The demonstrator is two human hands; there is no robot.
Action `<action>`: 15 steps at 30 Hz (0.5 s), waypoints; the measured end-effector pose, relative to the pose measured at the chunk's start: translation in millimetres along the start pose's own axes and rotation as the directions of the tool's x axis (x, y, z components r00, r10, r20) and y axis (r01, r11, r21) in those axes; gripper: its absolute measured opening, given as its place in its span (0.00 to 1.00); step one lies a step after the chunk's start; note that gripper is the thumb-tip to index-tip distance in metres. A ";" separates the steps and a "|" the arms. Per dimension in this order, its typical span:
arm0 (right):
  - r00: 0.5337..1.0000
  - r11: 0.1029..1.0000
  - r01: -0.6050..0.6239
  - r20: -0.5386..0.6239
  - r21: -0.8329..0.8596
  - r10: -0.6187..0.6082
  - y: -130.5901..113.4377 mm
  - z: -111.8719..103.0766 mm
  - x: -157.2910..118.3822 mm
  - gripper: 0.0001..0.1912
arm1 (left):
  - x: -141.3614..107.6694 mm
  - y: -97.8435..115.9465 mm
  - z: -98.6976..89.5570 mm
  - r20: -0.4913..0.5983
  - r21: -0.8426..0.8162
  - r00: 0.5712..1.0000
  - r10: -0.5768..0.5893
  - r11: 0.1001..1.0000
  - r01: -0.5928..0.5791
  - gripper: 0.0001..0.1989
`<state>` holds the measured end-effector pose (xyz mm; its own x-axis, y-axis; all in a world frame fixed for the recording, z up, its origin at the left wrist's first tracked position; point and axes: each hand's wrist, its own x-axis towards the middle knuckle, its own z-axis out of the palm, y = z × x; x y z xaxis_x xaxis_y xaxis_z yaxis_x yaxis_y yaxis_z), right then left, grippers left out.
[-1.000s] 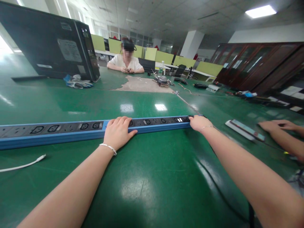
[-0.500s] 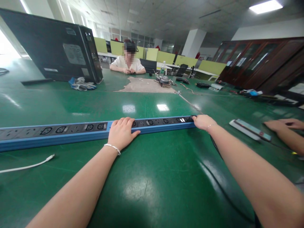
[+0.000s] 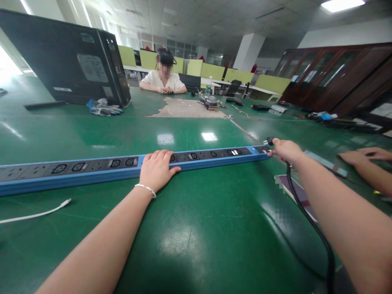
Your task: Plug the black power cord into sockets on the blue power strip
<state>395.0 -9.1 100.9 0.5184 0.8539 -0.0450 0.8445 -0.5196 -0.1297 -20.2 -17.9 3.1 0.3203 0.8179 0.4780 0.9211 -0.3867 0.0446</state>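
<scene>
A long blue power strip (image 3: 196, 165) with black sockets along its top lies across the green table. My left hand (image 3: 157, 167) rests over its middle, fingers across the top and thumb along the near side, gripping it. Beyond the strip's right end, my right hand (image 3: 286, 151) pinches a black power plug (image 3: 269, 141). The plug's metal prongs point left, clear of the sockets. From the plug a black cable (image 3: 309, 216) hangs down under my right forearm.
Right of my right forearm lie another person's hands (image 3: 359, 157). A phone-like flat object (image 3: 298, 196) sits under the cable. At left are a white cable (image 3: 39, 214), gloves (image 3: 105, 108) and a black computer case (image 3: 92, 69). A person (image 3: 163, 77) sits across the table.
My right hand has moved right and slightly up with the plug, away from the strip's top, baring its right end. The flat object below now shows. My left hand stays put.
</scene>
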 end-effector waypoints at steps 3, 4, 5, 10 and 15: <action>1.000 1.000 -0.010 0.001 -0.018 0.010 3.9 -0.5 2.4 0.28 | 0.1 0.3 -0.1 0.006 -0.002 1.000 -0.003 1.000 0.003 0.25; 1.000 1.000 -0.011 0.006 -0.030 0.011 3.1 0.8 3.8 0.27 | 0.0 0.3 -0.1 0.007 -0.002 1.000 -0.004 1.000 0.004 0.25; 1.000 0.999 -0.011 0.012 -0.043 0.011 1.5 2.6 5.3 0.26 | 0.0 0.3 0.0 0.008 -0.003 1.000 -0.004 1.000 0.004 0.25; 0.998 0.995 0.016 0.060 -0.096 -0.010 -7.9 15.0 12.3 0.25 | -0.3 -0.2 0.7 0.000 -0.007 1.000 0.000 1.000 0.000 0.25; 0.997 0.987 0.056 0.064 -0.149 -0.047 -8.5 25.6 22.4 0.27 | -0.3 -0.7 1.3 -0.007 -0.010 1.000 0.003 1.000 -0.003 0.25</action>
<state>395.9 15.2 75.6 0.4684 0.8776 -0.1018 0.8829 -0.4692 0.0172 -20.6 -17.3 1.7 0.3216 0.8137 0.4842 0.9179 -0.3934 0.0515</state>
